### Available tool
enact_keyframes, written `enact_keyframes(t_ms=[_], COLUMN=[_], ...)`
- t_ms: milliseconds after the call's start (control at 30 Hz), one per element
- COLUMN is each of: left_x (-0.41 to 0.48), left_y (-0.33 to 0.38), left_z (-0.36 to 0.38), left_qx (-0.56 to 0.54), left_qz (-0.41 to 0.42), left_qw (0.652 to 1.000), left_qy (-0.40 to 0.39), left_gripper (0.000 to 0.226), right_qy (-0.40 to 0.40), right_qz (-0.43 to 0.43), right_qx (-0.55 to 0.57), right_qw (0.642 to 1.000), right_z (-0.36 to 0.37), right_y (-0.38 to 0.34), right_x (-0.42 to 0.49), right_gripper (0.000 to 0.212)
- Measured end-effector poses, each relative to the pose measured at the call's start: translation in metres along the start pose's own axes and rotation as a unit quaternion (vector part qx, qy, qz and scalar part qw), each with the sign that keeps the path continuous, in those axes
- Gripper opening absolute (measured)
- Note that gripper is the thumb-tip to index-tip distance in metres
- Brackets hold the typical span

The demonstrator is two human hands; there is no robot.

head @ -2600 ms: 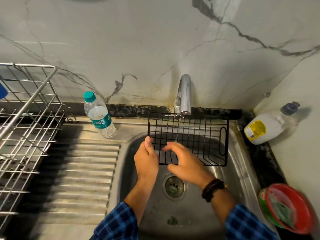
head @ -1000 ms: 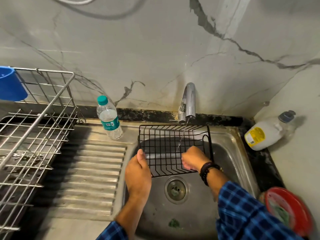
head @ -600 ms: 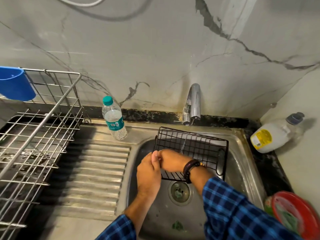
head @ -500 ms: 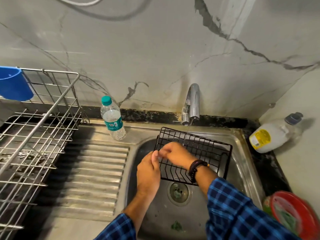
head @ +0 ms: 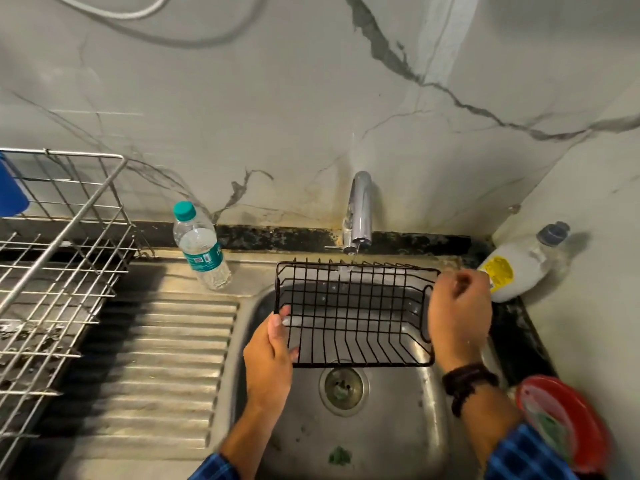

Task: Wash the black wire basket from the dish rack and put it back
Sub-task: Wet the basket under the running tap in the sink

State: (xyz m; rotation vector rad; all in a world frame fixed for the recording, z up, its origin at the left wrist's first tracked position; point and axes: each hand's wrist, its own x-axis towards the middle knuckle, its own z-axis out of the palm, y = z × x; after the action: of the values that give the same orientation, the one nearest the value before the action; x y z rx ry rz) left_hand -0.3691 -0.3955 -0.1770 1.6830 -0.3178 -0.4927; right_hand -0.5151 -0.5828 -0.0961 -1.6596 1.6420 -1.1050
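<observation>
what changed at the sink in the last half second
The right hand moved from beside the left hand to the right end of the black wire basket; its grip there is unclear. The left hand still holds the left edge, and the tap still runs.

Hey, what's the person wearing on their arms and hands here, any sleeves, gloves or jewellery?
No gloves and no rings that show on the left hand or the right hand. The left sleeve and right sleeve are blue with a dark check pattern. The right wrist carries a dark, chunky wristband; the left wrist has nothing on it.
</observation>
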Motion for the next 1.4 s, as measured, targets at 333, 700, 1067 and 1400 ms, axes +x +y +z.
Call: enact_keyframes(t_ms=[333, 700, 1067, 1400], left_x=[0.016, 0.032, 0.014, 0.015], left_y=[0.015, 0.058, 0.049, 0.015], left_z=[-0.032, 0.006, 0.056, 0.028], left_qx=[-0.03, -0.148, -0.192, -0.241], left_qz=[-0.107, -0.351, -0.208, -0.214], left_qw=[0.983, 0.922, 0.959, 0.946], left_qy=[-0.149, -0.068, -0.02, 0.025], left_gripper=[0.072, 0.059, 0.044, 0.038], right_qy=[-0.463, -0.383, -0.227, -0.359], right_qz=[0.27, -0.115, -0.06, -0.343], right_qx=[0.229, 0.146, -0.306, -0.323], right_qw=[0.813, 0.905, 0.922, 0.806], right_z=[-0.028, -0.035, 0.045, 0.062], right_y=[0.03, 0.031, -0.025, -0.009], right_x=[0.044, 0.005, -0.042, -0.033], right_gripper=[0.03, 0.035, 0.08, 0.064])
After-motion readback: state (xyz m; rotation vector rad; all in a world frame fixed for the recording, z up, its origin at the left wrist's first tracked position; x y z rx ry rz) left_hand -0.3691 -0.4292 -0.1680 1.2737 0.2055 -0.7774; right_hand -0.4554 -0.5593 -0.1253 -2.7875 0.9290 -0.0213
